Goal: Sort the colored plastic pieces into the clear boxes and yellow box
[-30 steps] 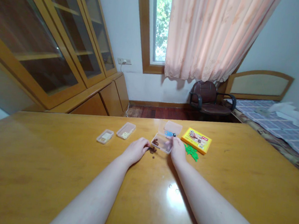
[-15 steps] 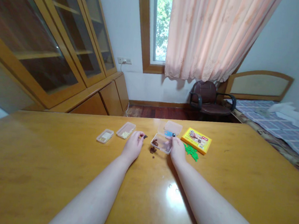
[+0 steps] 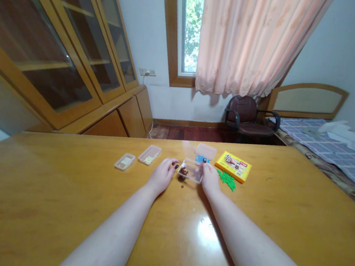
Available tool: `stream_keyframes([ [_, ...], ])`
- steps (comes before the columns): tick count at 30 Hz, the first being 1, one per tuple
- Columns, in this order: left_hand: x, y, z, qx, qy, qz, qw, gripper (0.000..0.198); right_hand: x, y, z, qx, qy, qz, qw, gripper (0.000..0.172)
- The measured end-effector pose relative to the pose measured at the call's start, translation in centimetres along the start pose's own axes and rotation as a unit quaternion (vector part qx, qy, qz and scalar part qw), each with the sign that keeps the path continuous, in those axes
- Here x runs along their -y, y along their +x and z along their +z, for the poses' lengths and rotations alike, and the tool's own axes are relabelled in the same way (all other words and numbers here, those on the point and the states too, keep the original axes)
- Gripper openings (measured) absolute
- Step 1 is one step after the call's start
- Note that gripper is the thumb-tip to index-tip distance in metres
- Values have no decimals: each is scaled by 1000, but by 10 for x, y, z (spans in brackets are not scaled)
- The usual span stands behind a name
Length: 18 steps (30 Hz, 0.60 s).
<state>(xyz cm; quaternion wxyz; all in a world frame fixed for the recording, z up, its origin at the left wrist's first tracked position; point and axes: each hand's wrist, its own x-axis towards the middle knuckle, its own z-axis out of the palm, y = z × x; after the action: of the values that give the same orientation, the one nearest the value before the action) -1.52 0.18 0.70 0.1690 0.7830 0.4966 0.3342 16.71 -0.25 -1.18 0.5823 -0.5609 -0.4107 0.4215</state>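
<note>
Clear rectangular plastic box [image 3: 194, 176]: gripped at its right edge, mid-table

Right hand [image 3: 210, 178] pinches it. Left hand [image 3: 162, 174] just left, fingers curled narrow; can't tell if holding anything. Small brown pieces [image 3: 184, 171] at box's left end. Beyond: bright blue pieces [image 3: 199, 158] far, green pieces [image 3: 227, 180] and yellow cardboard carton [image 3: 234, 167] right, all on yellow-brown wooden table [image 3: 63, 205].

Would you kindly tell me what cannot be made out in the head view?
- Dark piece at the left hand: too small to identify.
- Black thing at the right hand: also too small.
- Yellow box: print too small to read.
- Window: curtain covers part; top edge cuts it off.
- Bed: cut off by the right edge.
</note>
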Motion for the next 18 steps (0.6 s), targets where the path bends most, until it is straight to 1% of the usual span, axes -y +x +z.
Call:
stream_keyframes([
  [2, 5, 1, 2, -10, 18, -21, 1000, 23, 4, -1, 0, -24, 16, 7, 1000, 30],
  [3, 7, 1, 2, -2, 32, -27, 999, 22, 5, -2, 0, -35, 26, 10, 999, 30],
  [5, 9, 1, 3, 37, 57, -22, 997, 21, 8, -3, 0, -45, 39, 14, 998, 30],
  [8, 8, 1, 3, 112, 71, 9, 991, 20, 11, -4, 1, -48, 43, 17, 998, 30],
  [11, 5, 0, 1, 157, 72, 29, 984, 20, 12, -4, 2, -55, 34, 25, 998, 31],
  [14, 4, 1, 1, 167, 76, 21, 983, 20, 12, -4, 3, -59, 35, 27, 997, 32],
  [18, 7, 1, 4, 156, 75, 14, 985, 19, 10, -3, 3, -51, 51, 24, 997, 31],
])
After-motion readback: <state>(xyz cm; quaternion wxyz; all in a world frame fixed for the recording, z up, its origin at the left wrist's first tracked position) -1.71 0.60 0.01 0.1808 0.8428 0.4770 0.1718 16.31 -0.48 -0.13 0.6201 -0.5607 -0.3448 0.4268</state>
